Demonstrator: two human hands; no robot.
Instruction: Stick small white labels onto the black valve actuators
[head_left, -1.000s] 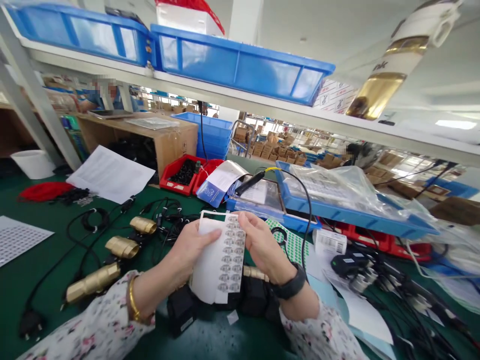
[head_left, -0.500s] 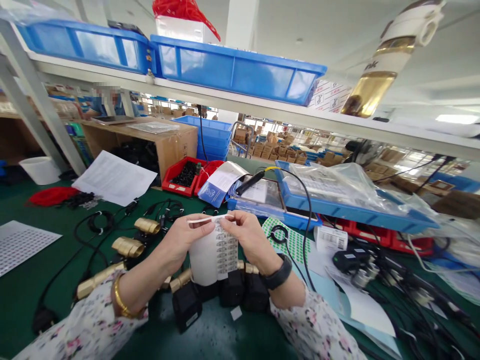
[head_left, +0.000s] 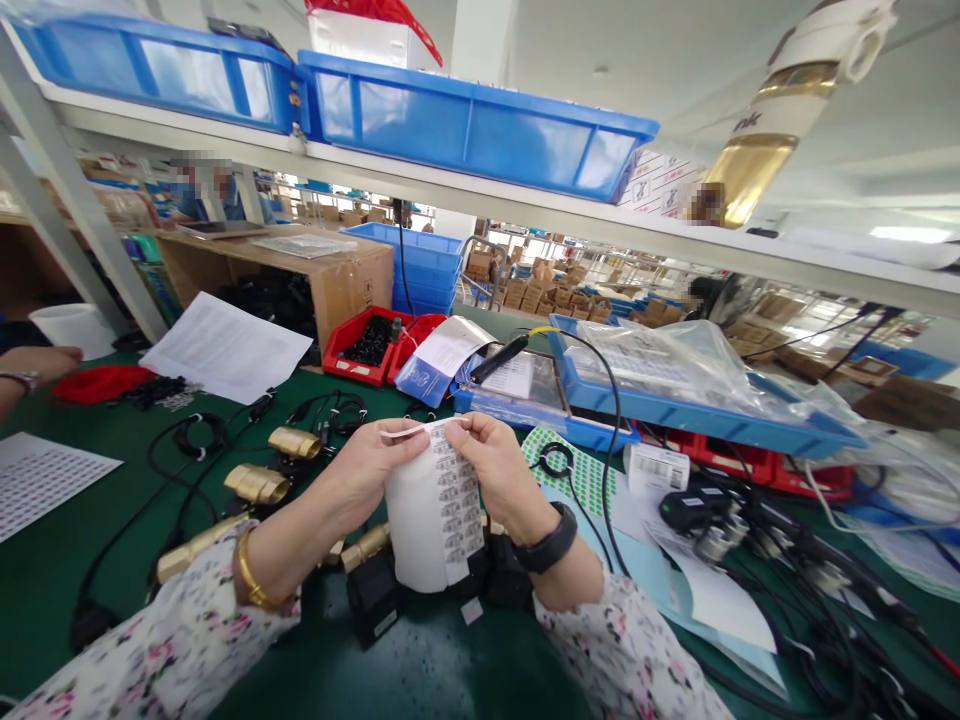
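Observation:
A white sheet of printed labels (head_left: 420,520) hangs in front of me, folded over at its top edge. My left hand (head_left: 375,460) pinches its upper left edge, and my right hand (head_left: 484,460) grips the top right, beside the columns of printed labels. Behind and below the sheet sit black housings (head_left: 373,595) with brass valve bodies (head_left: 366,548), partly hidden by it. More brass valves (head_left: 256,484) lie by my left forearm. One small pale label (head_left: 471,611) rests on the green mat below the sheet.
Black cables (head_left: 199,440) lie at the left, more cables and fittings (head_left: 720,520) at the right. Red bins (head_left: 360,345) and a blue tray (head_left: 697,400) stand behind. A shelf (head_left: 465,195) with blue bins crosses above. Another person's hand (head_left: 41,365) rests at far left.
The label sheet has come slightly lower and shows more of its face. Another person's hand has come into view at the far left. Both my hands keep their hold.

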